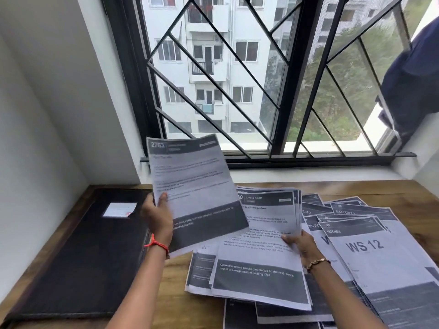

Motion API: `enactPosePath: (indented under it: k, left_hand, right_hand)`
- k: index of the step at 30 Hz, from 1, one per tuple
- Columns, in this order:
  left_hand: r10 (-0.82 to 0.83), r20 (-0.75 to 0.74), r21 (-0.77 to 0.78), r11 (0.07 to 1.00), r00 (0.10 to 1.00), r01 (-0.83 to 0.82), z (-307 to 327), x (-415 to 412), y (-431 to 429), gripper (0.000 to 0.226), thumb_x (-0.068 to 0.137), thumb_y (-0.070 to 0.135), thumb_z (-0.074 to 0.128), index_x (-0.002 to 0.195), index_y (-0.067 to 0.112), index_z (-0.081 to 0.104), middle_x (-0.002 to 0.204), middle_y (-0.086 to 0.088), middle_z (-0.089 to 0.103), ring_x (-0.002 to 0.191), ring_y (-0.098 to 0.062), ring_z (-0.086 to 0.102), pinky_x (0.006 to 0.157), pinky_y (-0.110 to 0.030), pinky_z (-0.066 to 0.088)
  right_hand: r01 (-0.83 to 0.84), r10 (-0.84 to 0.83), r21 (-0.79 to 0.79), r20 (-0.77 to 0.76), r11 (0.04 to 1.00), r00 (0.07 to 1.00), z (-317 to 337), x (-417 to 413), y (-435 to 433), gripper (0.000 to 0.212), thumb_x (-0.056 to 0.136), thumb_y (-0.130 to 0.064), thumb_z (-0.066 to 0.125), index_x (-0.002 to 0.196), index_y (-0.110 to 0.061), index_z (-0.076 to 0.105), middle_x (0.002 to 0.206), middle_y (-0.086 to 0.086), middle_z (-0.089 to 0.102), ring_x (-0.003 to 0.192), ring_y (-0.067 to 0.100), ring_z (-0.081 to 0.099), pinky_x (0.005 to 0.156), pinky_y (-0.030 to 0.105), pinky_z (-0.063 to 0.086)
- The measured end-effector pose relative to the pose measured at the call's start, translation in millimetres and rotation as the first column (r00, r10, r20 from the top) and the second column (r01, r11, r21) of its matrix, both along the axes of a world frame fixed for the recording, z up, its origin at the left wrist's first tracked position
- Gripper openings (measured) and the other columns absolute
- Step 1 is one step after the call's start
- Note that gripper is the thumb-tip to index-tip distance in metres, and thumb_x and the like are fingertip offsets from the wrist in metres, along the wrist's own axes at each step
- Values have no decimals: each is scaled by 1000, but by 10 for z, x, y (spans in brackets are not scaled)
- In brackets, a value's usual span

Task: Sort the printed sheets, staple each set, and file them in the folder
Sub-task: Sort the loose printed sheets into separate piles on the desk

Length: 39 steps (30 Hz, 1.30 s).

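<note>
Your left hand point(158, 217) pinches the raised sheet marked 2763 point(192, 186), which hides a corner of the Living Room stack point(261, 245) that your right hand point(300, 243) grips by its edge. The black folder point(83, 245) lies closed at left on the wooden table point(175, 293). Loose sheets point(363, 245) fan out on the right, below the barred window point(237, 91).

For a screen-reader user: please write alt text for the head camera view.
A person's left hand holds up one printed sheet while the right hand holds a stack of sheets over more papers spread on a wooden table. A closed black folder lies at left.
</note>
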<state>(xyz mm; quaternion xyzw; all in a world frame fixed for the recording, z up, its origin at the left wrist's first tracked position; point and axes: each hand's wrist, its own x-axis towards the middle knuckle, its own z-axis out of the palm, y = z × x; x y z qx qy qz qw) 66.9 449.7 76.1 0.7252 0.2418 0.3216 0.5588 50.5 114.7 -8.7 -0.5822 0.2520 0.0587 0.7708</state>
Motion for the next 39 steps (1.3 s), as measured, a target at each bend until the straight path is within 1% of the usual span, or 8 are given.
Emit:
enactPosePath:
  k: [8,13,18,23,26,29,33,39]
  left_hand:
    - [-465,-322,-39,877,825,479,-597,-192,-635,19,87,5,60,102,-5,66,98,-16,68,81,-20,60,58,-16,39]
    - [-530,-402,-119,839,746,532,-872,-270,-768,27,87,4,59,113,-3,57,115,-13,62,102,-25,58,80,-25,43]
    - [-531,-475,-175,839,702,516,-1014,-311,-829,43,89,11,59,128,-1,45,130,-15,53,117,-30,51,97,-35,43]
    - [-475,-522,-163,871,709,463,-1049,-321,-940,41,90,15,58,126,0,44,127,-20,56,115,-33,53,91,-33,42]
    - [-478,-547,-172,867,687,467,-1052,-325,-1003,50,92,21,56,133,2,35,132,-18,51,120,-33,49,94,-33,39]
    - [-541,-521,-220,833,660,508,-1080,-338,-1025,49,92,20,56,134,3,36,133,-15,51,119,-31,50,95,-34,43]
    - [-579,-504,-225,804,640,550,-1128,-379,-1006,49,92,17,54,137,9,35,135,-10,50,120,-30,50,97,-36,44]
    - [-613,-529,-142,746,587,651,-1134,-438,-1007,60,92,11,52,145,14,24,141,-7,45,126,-26,45,101,-31,39]
  right_hand:
    - [-94,93,-16,-20,995,995,44,-3,73,36,69,20,58,103,5,58,64,8,70,55,23,64,46,27,53]
    - [-149,148,-43,-31,988,989,7,-48,77,38,79,22,44,111,6,56,87,12,65,75,27,62,51,24,56]
    - [-173,168,-46,-100,984,981,-74,-96,38,34,82,20,41,112,12,55,87,15,66,61,22,69,51,29,57]
    - [-149,149,6,-50,989,987,-77,-93,139,58,85,-48,60,130,-13,52,133,4,53,120,23,52,106,45,39]
    - [-154,151,-126,-34,980,988,-154,-70,131,67,71,-53,72,122,-15,50,124,-9,49,117,13,46,106,30,32]
    - [-221,207,-331,-78,917,975,-312,-61,64,121,36,-52,89,135,-4,38,133,9,54,117,23,55,104,40,42]
    - [-183,134,-545,-129,818,983,-86,-172,162,78,74,-15,77,136,-8,30,137,13,44,124,30,46,103,35,38]
    - [-396,355,-697,-212,598,910,-109,-166,202,79,87,-20,62,148,-11,13,148,10,37,132,27,40,109,35,34]
